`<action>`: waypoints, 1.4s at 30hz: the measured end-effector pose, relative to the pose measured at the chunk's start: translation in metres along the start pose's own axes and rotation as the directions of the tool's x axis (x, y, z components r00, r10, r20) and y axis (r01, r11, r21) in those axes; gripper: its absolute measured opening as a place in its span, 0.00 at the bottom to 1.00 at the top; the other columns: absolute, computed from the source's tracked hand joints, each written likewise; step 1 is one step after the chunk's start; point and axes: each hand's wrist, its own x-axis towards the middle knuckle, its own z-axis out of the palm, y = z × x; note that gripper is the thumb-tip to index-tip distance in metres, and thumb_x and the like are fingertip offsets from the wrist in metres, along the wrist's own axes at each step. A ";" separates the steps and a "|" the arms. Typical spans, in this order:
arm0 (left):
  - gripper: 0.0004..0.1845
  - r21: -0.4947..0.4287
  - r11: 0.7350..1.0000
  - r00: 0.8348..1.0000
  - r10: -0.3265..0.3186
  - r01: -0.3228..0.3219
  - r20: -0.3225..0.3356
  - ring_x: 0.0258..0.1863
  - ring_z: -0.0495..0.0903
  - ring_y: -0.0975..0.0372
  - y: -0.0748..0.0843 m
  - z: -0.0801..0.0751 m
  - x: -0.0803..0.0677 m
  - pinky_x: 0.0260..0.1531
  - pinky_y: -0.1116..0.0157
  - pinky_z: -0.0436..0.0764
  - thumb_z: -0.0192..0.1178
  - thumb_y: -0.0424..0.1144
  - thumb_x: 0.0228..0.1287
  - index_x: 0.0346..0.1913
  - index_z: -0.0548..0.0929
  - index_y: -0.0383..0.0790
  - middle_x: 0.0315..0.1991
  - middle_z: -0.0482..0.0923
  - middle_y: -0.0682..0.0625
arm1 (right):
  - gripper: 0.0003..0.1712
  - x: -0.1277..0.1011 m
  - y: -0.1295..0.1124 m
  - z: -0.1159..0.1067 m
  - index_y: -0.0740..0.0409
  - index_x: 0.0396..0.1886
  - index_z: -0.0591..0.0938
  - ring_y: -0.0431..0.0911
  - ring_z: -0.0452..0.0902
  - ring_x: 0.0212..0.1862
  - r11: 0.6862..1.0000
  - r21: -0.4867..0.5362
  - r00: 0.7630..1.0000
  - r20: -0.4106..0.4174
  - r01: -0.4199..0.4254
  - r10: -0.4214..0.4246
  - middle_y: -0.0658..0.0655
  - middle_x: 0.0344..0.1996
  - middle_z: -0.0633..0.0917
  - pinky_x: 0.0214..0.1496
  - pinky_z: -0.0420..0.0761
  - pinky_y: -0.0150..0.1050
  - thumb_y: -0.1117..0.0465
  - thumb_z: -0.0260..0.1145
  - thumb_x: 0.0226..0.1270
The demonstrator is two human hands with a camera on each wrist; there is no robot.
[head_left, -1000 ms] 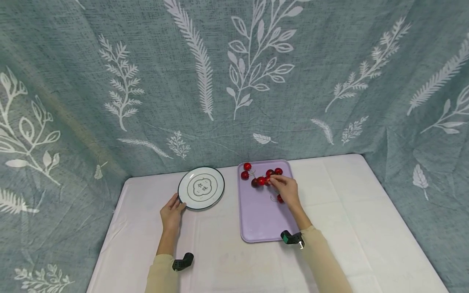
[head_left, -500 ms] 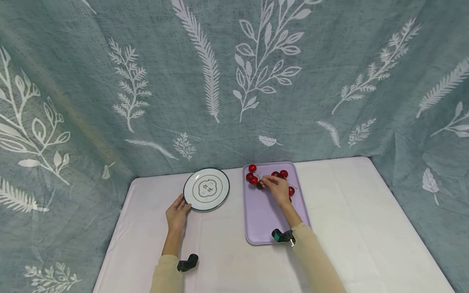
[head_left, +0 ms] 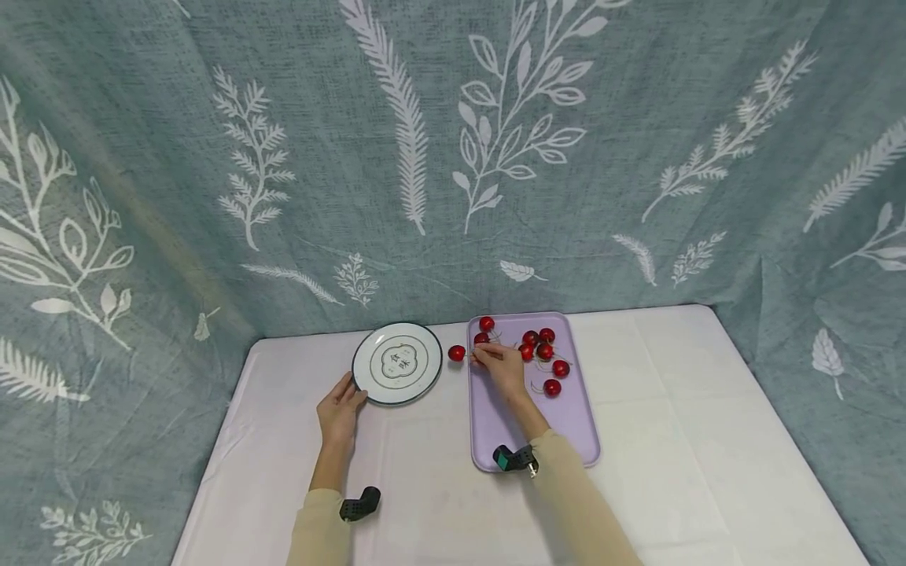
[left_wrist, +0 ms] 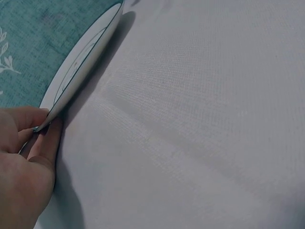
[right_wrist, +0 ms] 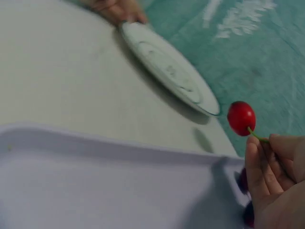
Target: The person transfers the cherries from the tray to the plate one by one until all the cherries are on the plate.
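Above left edge of tray [head_left: 488,417], pinched red cherry [head_left: 456,354] by stem with right hand [head_left: 499,369], near far edge of table [head_left: 410,487], gripped plate [head_left: 397,364] by rim with left hand [head_left: 338,410].

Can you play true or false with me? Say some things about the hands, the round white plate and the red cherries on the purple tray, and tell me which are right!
1. The right hand pinches a shiny red cherry by its thin green stem. True.

2. The left hand is holding a cherry too. False: it grips the edge of the round white plate with a dark rim.

3. Several other red cherries lie on the rectangular purple tray. True.

4. The tray is left of the plate. False: seen from the head camera, it is on the right.

5. The pinched cherry hangs apart from the plate. True.
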 end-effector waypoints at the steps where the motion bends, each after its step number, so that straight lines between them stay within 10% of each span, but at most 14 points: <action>1: 0.32 -0.001 1.000 1.000 -0.001 0.001 -0.005 0.70 0.65 0.56 0.000 0.000 0.000 0.58 0.77 0.76 0.56 0.25 0.65 0.72 0.62 0.32 0.71 0.62 0.38 | 0.13 0.000 0.002 0.005 0.83 0.45 0.81 0.40 0.85 0.31 1.000 -0.026 1.000 0.005 0.004 -0.004 0.72 0.36 0.86 0.42 0.88 0.34 0.76 0.64 0.64; 42: 0.30 -0.090 0.995 0.999 -0.035 0.034 -0.013 0.70 0.65 0.57 -0.002 -0.001 -0.003 0.61 0.74 0.74 0.53 0.23 0.68 0.72 0.63 0.32 0.72 0.62 0.39 | 0.12 0.010 0.027 0.121 0.78 0.44 0.83 0.39 0.84 0.28 0.984 -0.020 0.980 0.089 -0.174 0.175 0.68 0.34 0.87 0.38 0.88 0.31 0.75 0.66 0.62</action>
